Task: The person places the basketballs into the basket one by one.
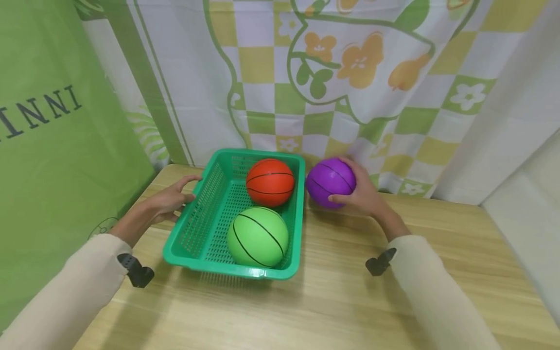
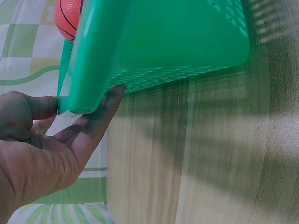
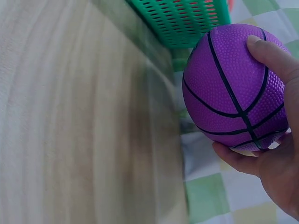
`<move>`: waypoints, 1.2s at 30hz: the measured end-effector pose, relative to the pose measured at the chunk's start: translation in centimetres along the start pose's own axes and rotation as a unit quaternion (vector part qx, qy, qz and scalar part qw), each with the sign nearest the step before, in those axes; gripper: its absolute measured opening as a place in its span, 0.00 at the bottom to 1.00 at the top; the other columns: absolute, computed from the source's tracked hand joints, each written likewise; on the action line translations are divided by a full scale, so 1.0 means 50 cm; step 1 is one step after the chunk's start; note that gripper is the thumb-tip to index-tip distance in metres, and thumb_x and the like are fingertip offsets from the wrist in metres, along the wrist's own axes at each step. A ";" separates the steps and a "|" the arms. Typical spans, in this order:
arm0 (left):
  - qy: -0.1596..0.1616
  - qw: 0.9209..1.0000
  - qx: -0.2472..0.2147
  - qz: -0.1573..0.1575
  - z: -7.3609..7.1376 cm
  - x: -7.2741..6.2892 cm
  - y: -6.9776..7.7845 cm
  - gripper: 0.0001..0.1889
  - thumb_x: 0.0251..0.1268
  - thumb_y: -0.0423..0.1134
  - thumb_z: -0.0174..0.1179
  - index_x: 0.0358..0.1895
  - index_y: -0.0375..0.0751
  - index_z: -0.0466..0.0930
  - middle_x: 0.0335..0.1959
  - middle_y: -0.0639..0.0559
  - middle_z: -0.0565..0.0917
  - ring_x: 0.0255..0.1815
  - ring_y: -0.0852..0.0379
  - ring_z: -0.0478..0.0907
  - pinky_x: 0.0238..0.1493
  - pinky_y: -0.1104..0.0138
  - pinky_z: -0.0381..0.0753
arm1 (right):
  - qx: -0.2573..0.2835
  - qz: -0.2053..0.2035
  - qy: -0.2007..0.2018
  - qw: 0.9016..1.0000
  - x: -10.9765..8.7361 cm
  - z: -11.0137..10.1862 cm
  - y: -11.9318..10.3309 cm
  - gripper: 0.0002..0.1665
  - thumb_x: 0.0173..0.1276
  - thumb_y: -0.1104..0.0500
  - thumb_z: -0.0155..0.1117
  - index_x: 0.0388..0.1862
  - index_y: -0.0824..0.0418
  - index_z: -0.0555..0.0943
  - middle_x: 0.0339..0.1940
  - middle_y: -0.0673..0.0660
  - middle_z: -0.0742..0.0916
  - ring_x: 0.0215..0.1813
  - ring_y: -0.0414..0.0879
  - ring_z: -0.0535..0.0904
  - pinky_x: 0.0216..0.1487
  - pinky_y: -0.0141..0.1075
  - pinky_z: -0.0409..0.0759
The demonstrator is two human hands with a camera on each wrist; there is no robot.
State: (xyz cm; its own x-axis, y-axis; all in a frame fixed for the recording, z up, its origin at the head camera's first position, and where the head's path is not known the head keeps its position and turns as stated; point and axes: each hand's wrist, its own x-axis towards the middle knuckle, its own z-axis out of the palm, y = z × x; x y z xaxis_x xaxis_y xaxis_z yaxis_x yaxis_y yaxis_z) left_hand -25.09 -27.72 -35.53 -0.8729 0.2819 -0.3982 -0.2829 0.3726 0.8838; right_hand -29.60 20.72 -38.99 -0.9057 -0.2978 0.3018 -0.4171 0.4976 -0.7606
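A green plastic basket (image 1: 299,228) with slotted walls stands on the table, holding a red ball (image 1: 270,182) at its back and a light green ball (image 1: 257,237) at its front, both with black basketball lines. My left hand (image 1: 171,198) pinches the basket's left rim; in the left wrist view the thumb lies at the rim's edge and the fingers reach under it. To the right of the basket, my right hand (image 1: 362,189) grips a purple basketball (image 3: 231,88) with thumb and fingers spread around it. Part of that ball is covered by the hand.
The wooden table (image 1: 350,291) runs up to a patterned curtain (image 1: 323,73) behind the basket. Green fabric with lettering (image 1: 52,146) hangs at the left. A pale wall (image 1: 520,180) borders the right side.
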 end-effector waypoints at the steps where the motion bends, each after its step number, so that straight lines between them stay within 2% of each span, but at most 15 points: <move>1: -0.001 1.000 0.001 0.001 0.000 0.000 0.001 0.35 0.81 0.32 0.39 0.82 0.56 0.33 0.42 0.37 0.77 0.37 0.47 0.82 0.35 0.53 0.85 | -0.001 0.001 0.002 1.000 0.000 -0.007 -0.006 0.62 0.49 0.59 0.83 0.80 0.57 0.57 0.70 0.71 0.64 0.67 0.70 0.66 0.61 0.66 0.70; 11: -0.002 1.000 0.000 0.005 0.000 -0.003 -0.001 0.35 0.82 0.33 0.39 0.82 0.54 0.33 0.45 0.35 0.78 0.38 0.46 0.82 0.36 0.53 0.85 | -0.021 -0.033 0.026 0.999 0.015 -0.053 -0.035 0.61 0.46 0.62 0.84 0.78 0.55 0.61 0.71 0.68 0.67 0.65 0.68 0.69 0.59 0.65 0.72; 19: 0.003 1.000 0.001 -0.002 -0.001 -0.002 -0.001 0.34 0.82 0.31 0.37 0.82 0.55 0.34 0.42 0.36 0.78 0.36 0.47 0.82 0.34 0.56 0.85 | -0.037 -0.089 0.028 0.995 0.030 -0.058 -0.094 0.62 0.42 0.60 0.85 0.77 0.55 0.64 0.67 0.65 0.70 0.64 0.62 0.69 0.58 0.64 0.73; 26: 0.000 1.000 0.000 0.000 -0.004 0.002 -0.003 0.34 0.81 0.31 0.38 0.82 0.56 0.35 0.42 0.37 0.77 0.36 0.47 0.82 0.31 0.58 0.84 | -0.071 -0.103 0.011 0.992 0.044 -0.051 -0.153 0.62 0.43 0.55 0.86 0.77 0.52 0.64 0.68 0.62 0.70 0.66 0.59 0.65 0.57 0.64 0.72; 32: 0.005 1.000 0.011 -0.002 -0.004 0.006 -0.004 0.35 0.81 0.32 0.38 0.82 0.56 0.35 0.41 0.38 0.76 0.35 0.49 0.82 0.26 0.63 0.81 | -0.084 -0.107 -0.012 0.991 0.054 -0.042 -0.195 0.64 0.43 0.54 0.86 0.79 0.46 0.62 0.70 0.62 0.68 0.65 0.59 0.68 0.56 0.63 0.75; 36: 0.006 1.000 0.009 -0.003 -0.004 0.006 -0.005 0.35 0.81 0.32 0.38 0.82 0.57 0.35 0.40 0.40 0.75 0.33 0.50 0.80 0.24 0.65 0.79 | -0.086 -0.128 -0.029 0.988 0.065 -0.031 -0.225 0.64 0.43 0.53 0.86 0.78 0.46 0.62 0.71 0.61 0.68 0.65 0.59 0.67 0.56 0.61 0.75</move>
State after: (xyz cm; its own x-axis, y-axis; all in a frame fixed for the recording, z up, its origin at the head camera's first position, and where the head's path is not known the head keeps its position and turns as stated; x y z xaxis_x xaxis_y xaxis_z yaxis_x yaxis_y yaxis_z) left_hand -25.34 -27.91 -35.84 -0.8759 0.2699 -0.4000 -0.2800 0.3908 0.8769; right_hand -27.99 15.40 -28.58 -0.7656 -0.4745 0.4344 -0.6425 0.5305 -0.5529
